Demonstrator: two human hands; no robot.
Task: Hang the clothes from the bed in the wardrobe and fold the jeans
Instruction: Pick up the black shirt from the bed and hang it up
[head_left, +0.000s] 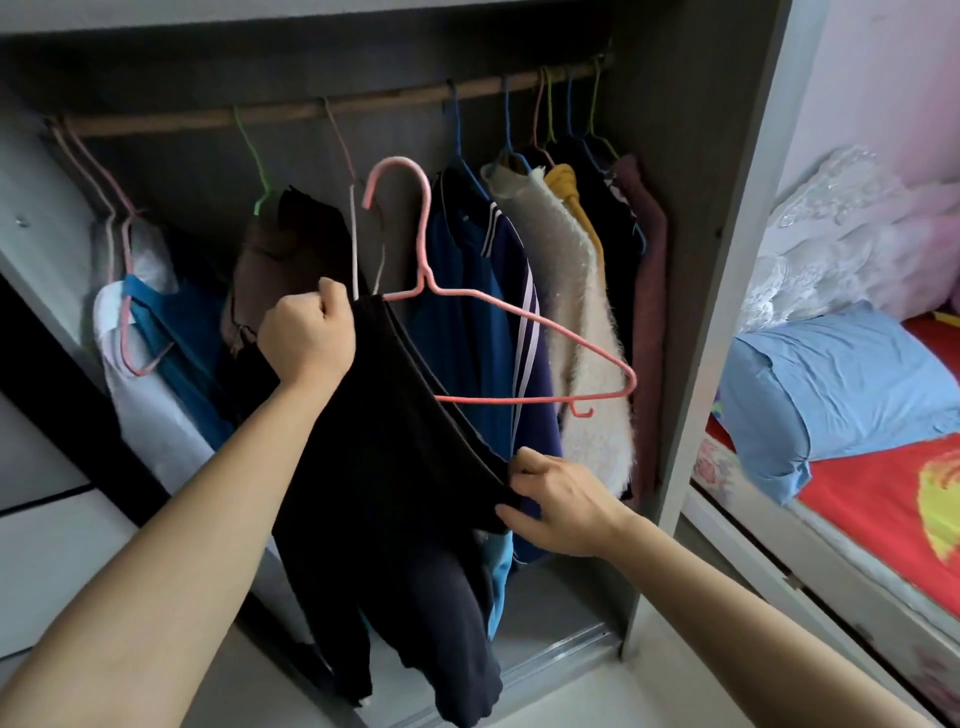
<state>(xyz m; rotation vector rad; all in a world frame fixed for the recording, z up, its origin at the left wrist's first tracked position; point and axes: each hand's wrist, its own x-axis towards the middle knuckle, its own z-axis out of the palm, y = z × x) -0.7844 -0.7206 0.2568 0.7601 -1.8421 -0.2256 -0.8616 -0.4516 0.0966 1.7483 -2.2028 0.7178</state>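
Observation:
A black garment (384, 441) hangs in front of the open wardrobe, with a pink wire hanger (514, 312) partly inside its top edge. My left hand (309, 332) grips the garment's upper corner in a fist, right by the hanger's neck. My right hand (556, 499) pinches the garment's lower right edge, below the hanger's bare right arm. The hanger's hook points up and is off the wooden rail (332, 106). The left half of the hanger is hidden under the cloth.
Several clothes hang on the rail: a blue top (171, 332) at left, a navy striped jacket (498, 322), a fluffy cream coat (576, 312), a maroon piece (649, 312). The wardrobe's side panel (727, 260) stands right. Beyond it is a bed (883, 499) with a blue pillow (831, 384).

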